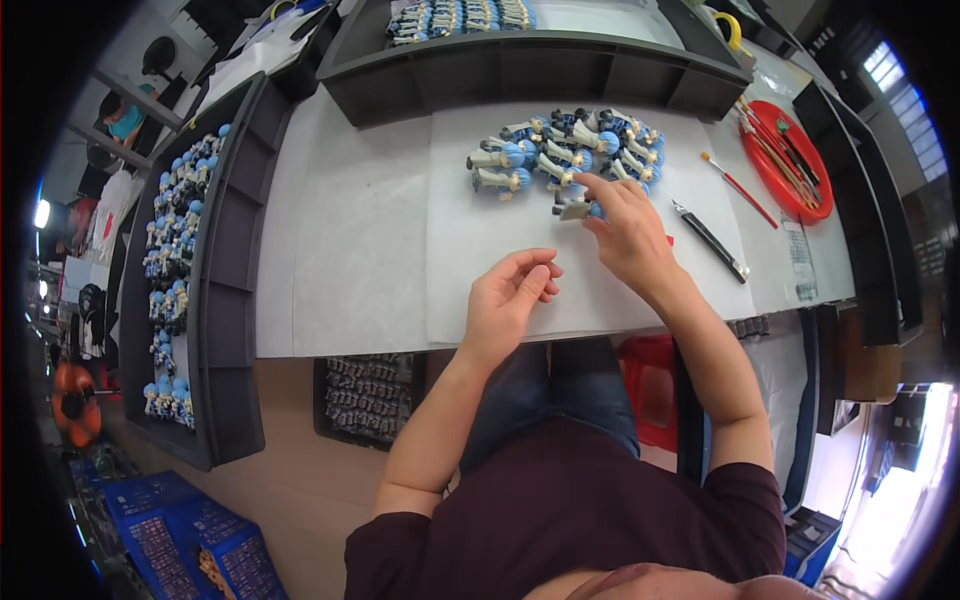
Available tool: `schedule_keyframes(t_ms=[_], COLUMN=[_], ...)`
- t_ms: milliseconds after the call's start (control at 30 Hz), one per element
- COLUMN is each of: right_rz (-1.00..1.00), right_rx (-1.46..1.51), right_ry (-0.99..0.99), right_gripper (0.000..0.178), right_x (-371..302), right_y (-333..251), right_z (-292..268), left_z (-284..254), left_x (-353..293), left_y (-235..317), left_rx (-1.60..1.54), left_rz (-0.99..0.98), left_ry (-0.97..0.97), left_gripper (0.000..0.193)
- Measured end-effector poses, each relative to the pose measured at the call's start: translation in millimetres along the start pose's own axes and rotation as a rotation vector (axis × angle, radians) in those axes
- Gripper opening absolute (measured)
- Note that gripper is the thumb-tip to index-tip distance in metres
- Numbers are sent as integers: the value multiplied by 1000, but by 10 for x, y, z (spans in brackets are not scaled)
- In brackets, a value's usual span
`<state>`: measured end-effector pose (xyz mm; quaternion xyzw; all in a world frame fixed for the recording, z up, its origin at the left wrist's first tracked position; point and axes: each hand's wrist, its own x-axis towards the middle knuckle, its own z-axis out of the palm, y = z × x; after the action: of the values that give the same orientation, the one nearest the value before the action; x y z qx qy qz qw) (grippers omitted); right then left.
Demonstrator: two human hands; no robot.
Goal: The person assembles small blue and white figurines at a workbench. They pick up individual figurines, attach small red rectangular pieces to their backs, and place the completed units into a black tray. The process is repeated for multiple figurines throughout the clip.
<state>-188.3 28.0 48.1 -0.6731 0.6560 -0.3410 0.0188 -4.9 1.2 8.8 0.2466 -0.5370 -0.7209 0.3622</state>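
Note:
My right hand (627, 232) is closed on a small blue-haired figurine (573, 210) in a pale outfit, just in front of a cluster of like figurines (583, 160) on the white sheet (450, 260). Its fingers cover part of the figurine's head. My left hand (512, 292) is closed loosely at the near part of the sheet, its fingers curled in with the thumb against them. Nothing shows in it. A black craft knife (712, 242) lies to the right of my right hand, and a small red piece peeks out beside that wrist.
A grey crate (225, 270) of figurines stands on the left, another (530, 70) at the back. At right are a red-handled brush (742, 192), a red tray (768, 165) of brushes and a dark bin (870, 220). Below the table's edge is a tray of small dark parts (368, 400).

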Motion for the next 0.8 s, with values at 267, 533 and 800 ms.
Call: schedule_keyframes(t_ms=[267,533,800], right_rz=[-26,405,405], right_rx=[835,1251,1174], right_ry=[197,-103,-170], right_gripper=[39,27,26], right_x=[-484,-551,-539], right_y=[-364,-334,-254], right_z=[373,255,277], left_z=[-46,-57,-40], left_x=[1,19,13], left_y=[0,-62,-25], left_rx=[-247,-262,-329], left_rz=[-39,123,119], left_ry=[-92,128,135], left_gripper=[39,30,31])
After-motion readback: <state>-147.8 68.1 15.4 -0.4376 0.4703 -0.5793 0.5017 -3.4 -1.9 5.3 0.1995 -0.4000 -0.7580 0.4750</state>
